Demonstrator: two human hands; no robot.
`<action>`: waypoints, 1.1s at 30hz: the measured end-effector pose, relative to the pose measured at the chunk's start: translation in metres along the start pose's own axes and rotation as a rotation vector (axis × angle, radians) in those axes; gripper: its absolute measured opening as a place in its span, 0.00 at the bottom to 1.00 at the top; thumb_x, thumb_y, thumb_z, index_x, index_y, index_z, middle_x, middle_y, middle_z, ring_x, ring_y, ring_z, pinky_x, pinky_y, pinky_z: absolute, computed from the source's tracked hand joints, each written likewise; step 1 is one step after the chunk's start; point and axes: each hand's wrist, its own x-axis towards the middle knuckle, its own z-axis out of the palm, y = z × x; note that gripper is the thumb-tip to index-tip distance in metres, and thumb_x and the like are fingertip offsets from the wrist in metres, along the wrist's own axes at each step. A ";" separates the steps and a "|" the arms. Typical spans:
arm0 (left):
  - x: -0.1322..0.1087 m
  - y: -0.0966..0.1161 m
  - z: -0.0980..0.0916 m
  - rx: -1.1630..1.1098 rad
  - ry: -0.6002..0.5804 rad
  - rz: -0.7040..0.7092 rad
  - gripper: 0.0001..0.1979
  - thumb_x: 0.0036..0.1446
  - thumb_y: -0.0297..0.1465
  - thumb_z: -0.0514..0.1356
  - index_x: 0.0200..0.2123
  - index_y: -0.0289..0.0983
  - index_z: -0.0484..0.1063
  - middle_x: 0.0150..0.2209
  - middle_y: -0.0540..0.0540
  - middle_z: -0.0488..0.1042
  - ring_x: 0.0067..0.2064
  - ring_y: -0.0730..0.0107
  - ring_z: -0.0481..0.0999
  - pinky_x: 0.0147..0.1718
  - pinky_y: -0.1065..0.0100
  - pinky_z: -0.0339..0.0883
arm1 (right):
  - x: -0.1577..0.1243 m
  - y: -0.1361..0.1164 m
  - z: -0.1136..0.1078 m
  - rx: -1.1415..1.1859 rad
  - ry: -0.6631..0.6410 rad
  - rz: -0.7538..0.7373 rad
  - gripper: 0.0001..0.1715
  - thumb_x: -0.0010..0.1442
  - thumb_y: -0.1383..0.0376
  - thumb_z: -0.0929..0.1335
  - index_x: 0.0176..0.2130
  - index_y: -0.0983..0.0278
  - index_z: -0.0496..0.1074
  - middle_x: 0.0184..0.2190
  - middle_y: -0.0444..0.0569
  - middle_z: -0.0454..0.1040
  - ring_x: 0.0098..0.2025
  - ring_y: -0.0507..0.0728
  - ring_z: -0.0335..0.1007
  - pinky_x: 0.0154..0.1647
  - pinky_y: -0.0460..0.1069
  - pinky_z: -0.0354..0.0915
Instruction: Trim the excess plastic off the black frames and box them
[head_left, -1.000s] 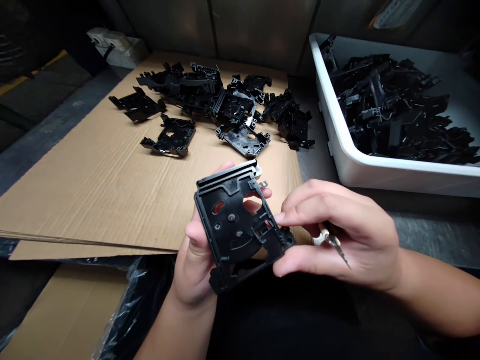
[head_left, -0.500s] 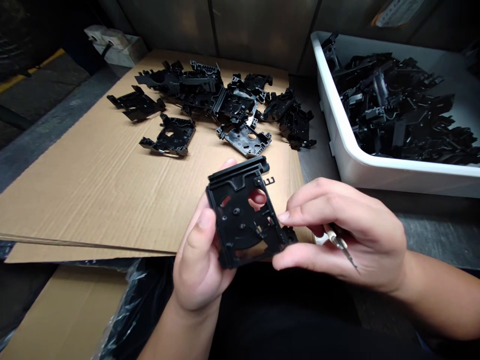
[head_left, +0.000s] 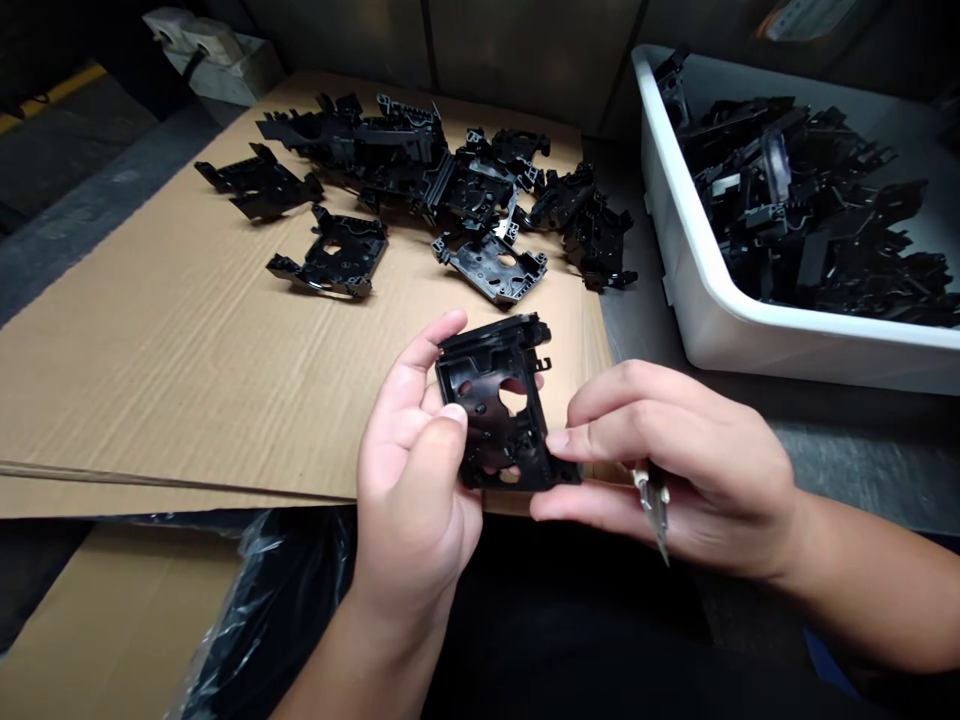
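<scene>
I'm holding a black plastic frame (head_left: pixel 487 360) at lower middle of the view, over the near edge of a cardboard sheet (head_left: pixel 187 380). My left hand (head_left: pixel 412 490) is cradling its left side, thumb pressing on the face. My right hand (head_left: pixel 675 460) is pinching its lower right corner while tucking a white-handled craft knife (head_left: pixel 651 500), blade down. Loose black plastic parts (head_left: pixel 375 140) are lying upper middle on the cardboard; more black parts (head_left: pixel 795 200) are filling a white tub (head_left: pixel 690 260) at upper right.
</scene>
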 end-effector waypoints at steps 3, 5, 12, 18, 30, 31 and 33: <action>-0.001 0.000 -0.002 -0.030 -0.041 -0.002 0.23 0.65 0.29 0.65 0.62 0.46 0.79 0.44 0.44 0.85 0.49 0.55 0.88 0.41 0.63 0.85 | 0.001 0.000 -0.002 0.001 -0.017 0.005 0.17 0.61 0.64 0.83 0.42 0.73 0.81 0.38 0.51 0.79 0.39 0.50 0.79 0.41 0.43 0.77; -0.003 0.001 -0.003 -0.047 -0.059 0.006 0.25 0.65 0.28 0.64 0.63 0.46 0.79 0.46 0.44 0.85 0.52 0.54 0.88 0.44 0.63 0.86 | 0.002 0.000 -0.003 0.001 -0.026 0.023 0.17 0.61 0.65 0.84 0.42 0.73 0.81 0.38 0.51 0.79 0.39 0.50 0.78 0.41 0.43 0.77; -0.013 0.005 -0.004 -0.042 -0.068 -0.013 0.34 0.63 0.31 0.68 0.71 0.55 0.73 0.57 0.47 0.85 0.64 0.47 0.82 0.53 0.55 0.86 | 0.005 0.001 -0.006 0.082 0.028 0.107 0.21 0.57 0.64 0.85 0.43 0.73 0.80 0.38 0.51 0.80 0.38 0.50 0.78 0.40 0.44 0.77; -0.018 0.004 -0.011 -0.046 -0.137 -0.074 0.37 0.68 0.33 0.67 0.77 0.58 0.64 0.62 0.48 0.84 0.69 0.49 0.78 0.61 0.54 0.81 | 0.006 0.000 -0.009 0.102 0.011 0.133 0.20 0.57 0.67 0.85 0.44 0.69 0.80 0.38 0.50 0.80 0.37 0.52 0.79 0.40 0.46 0.81; -0.018 0.021 -0.010 -0.073 -0.212 -0.316 0.38 0.68 0.38 0.70 0.74 0.71 0.62 0.63 0.56 0.83 0.66 0.50 0.82 0.65 0.50 0.78 | 0.015 0.001 -0.018 0.093 -0.070 0.149 0.15 0.61 0.63 0.84 0.42 0.66 0.82 0.34 0.50 0.83 0.35 0.55 0.82 0.30 0.46 0.80; -0.018 0.021 -0.010 -0.074 -0.213 -0.315 0.38 0.68 0.38 0.70 0.75 0.70 0.61 0.63 0.55 0.83 0.65 0.50 0.82 0.65 0.50 0.78 | 0.014 0.001 -0.018 0.093 -0.069 0.154 0.15 0.60 0.63 0.84 0.42 0.65 0.82 0.34 0.50 0.83 0.35 0.55 0.82 0.30 0.46 0.80; -0.018 0.020 -0.009 -0.070 -0.214 -0.294 0.41 0.65 0.39 0.72 0.76 0.68 0.60 0.62 0.52 0.83 0.63 0.47 0.84 0.64 0.47 0.80 | 0.013 0.000 -0.018 0.093 -0.061 0.176 0.15 0.60 0.63 0.84 0.43 0.65 0.82 0.34 0.51 0.83 0.35 0.56 0.82 0.31 0.47 0.80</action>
